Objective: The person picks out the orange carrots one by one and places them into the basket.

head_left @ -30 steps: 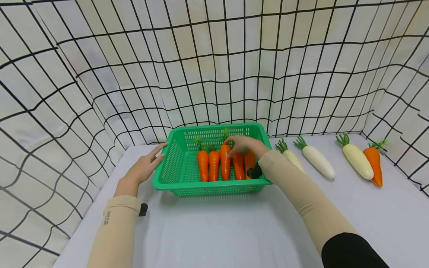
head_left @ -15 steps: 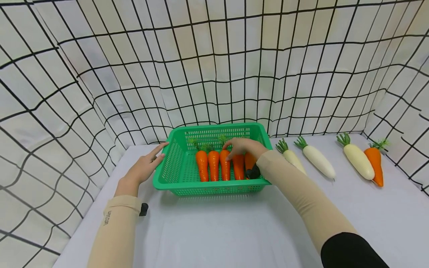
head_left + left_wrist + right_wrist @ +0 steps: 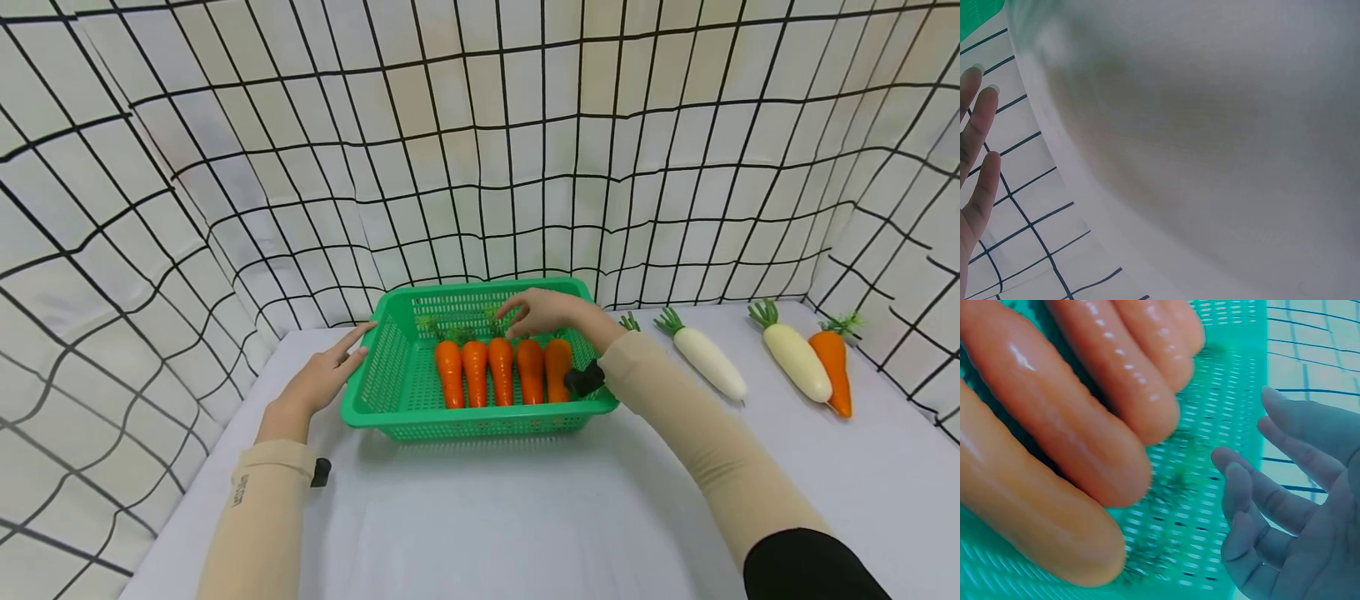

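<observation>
Several orange carrots (image 3: 502, 372) lie side by side in a green plastic basket (image 3: 393, 417), with their leafy tops toward its back wall. My right hand (image 3: 543, 310) hovers over the basket's back part, its fingers loosely bent with nothing between them. In the right wrist view that hand (image 3: 1297, 512) is apart from the rounded carrot ends (image 3: 1113, 475). At the basket's left rim, my left hand (image 3: 318, 379) has its fingers extended, fingertips at the edge. The left wrist view shows the fingers (image 3: 982, 131) straight and holding nothing.
Right of the basket, two white radishes (image 3: 708, 362) (image 3: 797, 358) and one carrot (image 3: 834, 373) lie on the white tabletop (image 3: 480, 508). Leaves of another radish (image 3: 630, 322) show behind the right sleeve. Black netting (image 3: 517, 150) over white cloth encloses the back and sides.
My right hand has let go of the middle carrot, which now lies level with the others, and has risen slightly to the right. My left hand stays at the rim.
</observation>
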`<act>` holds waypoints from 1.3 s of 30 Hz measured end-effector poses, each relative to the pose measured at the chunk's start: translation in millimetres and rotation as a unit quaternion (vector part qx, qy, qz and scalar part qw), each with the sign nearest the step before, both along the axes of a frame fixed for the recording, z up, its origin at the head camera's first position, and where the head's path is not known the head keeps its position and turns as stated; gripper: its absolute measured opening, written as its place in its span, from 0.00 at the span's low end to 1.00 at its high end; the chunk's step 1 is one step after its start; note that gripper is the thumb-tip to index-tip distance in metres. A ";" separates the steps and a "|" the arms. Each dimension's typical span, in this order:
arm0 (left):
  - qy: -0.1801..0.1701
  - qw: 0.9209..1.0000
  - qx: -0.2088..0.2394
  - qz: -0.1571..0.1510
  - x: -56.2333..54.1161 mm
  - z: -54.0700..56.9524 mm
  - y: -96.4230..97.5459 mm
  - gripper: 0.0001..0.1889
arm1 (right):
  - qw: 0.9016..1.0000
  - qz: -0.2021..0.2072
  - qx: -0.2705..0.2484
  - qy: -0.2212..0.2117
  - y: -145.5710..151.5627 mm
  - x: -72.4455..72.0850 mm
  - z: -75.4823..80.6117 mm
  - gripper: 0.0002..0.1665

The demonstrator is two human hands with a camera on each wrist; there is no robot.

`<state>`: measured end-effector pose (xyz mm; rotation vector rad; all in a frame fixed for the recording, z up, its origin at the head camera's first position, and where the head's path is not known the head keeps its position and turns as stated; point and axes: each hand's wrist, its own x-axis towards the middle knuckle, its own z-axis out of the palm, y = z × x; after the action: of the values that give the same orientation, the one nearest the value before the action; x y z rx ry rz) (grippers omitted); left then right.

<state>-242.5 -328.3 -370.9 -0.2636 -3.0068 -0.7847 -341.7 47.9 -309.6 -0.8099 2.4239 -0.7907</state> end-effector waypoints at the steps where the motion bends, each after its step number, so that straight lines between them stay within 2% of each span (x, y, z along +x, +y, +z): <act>1: 0.000 1.000 0.000 0.001 0.2 -0.6 -0.3 0.33 | 1.000 0.001 -0.008 0.000 2.7 1.2 2.6 0.28; 11: -0.005 1.000 -0.001 0.005 3.3 2.3 1.8 0.33 | 0.995 -0.013 -0.077 0.057 52.6 22.2 28.0 0.26; 17: -0.005 1.000 -0.007 0.007 2.6 3.9 1.4 0.33 | 0.985 -0.049 -0.106 0.128 95.9 36.1 32.2 0.25; 19: -0.005 1.000 -0.008 0.006 2.8 4.0 1.3 0.33 | 0.983 -0.059 -0.114 0.134 111.1 40.9 32.1 0.24; 23: -0.006 1.000 -0.009 0.004 3.5 3.8 1.6 0.33 | 0.978 -0.085 -0.115 0.150 142.1 50.9 29.4 0.25; 27: -0.006 1.000 -0.008 0.004 3.0 3.5 1.6 0.33 | 0.971 -0.129 -0.110 0.170 174.7 59.0 23.2 0.25; 33: -0.006 1.000 -0.008 0.001 2.4 3.7 1.1 0.33 | 0.953 -0.186 -0.099 0.218 225.8 66.3 10.6 0.24; 39: -0.006 1.000 -0.010 0.003 2.5 4.0 1.4 0.33 | 0.938 -0.236 -0.076 0.242 269.0 70.3 -8.1 0.26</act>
<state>-240.0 -326.9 -367.0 -0.2512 -3.0269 -0.7576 -271.4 316.9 -317.7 -0.5180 3.0970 -1.0645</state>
